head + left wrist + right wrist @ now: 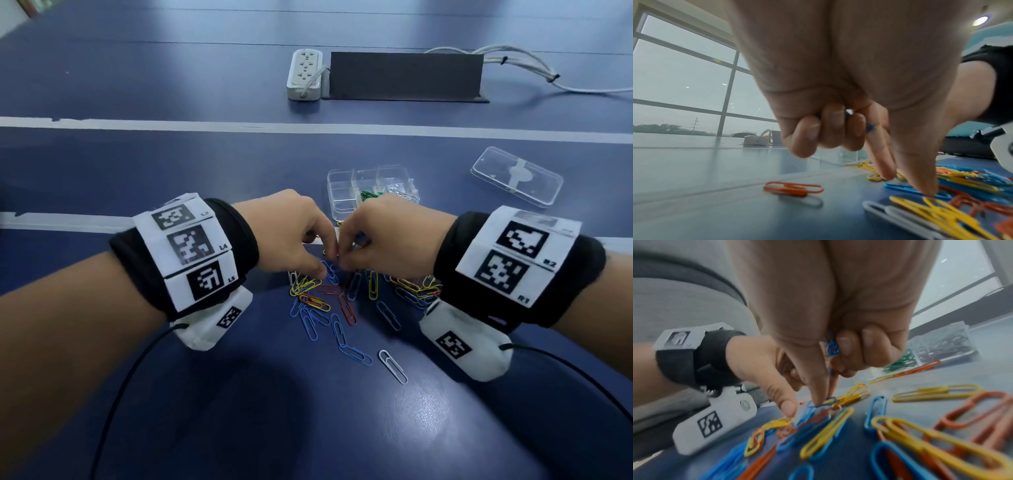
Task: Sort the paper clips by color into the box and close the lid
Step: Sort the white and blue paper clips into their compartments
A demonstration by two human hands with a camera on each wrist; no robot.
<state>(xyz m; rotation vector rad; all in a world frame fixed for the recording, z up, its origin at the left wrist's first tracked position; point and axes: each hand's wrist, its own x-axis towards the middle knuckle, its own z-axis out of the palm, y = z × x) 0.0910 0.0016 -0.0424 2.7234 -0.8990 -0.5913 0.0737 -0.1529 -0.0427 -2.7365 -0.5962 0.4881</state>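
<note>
A loose pile of paper clips [337,301] in blue, yellow, orange and white lies on the blue table. My left hand [325,263] and right hand [342,260] meet fingertip to fingertip over the pile's far edge. In the left wrist view, the left hand [907,185] holds blue clips [869,126] under its curled fingers, and its thumb presses a blue clip [906,189] on the table. The right hand [824,398] keeps a bunch of blue clips [831,345] in its curled fingers while thumb and forefinger touch a blue clip [822,404]. Just behind the hands, the clear compartment box [342,178] stands open with green and white clips inside.
The clear lid [517,176] lies apart to the right of the box. At the far side of the table are a white power strip [306,73], a black stand [406,75] and cables [548,73]. One white clip [392,366] lies alone in front of the pile.
</note>
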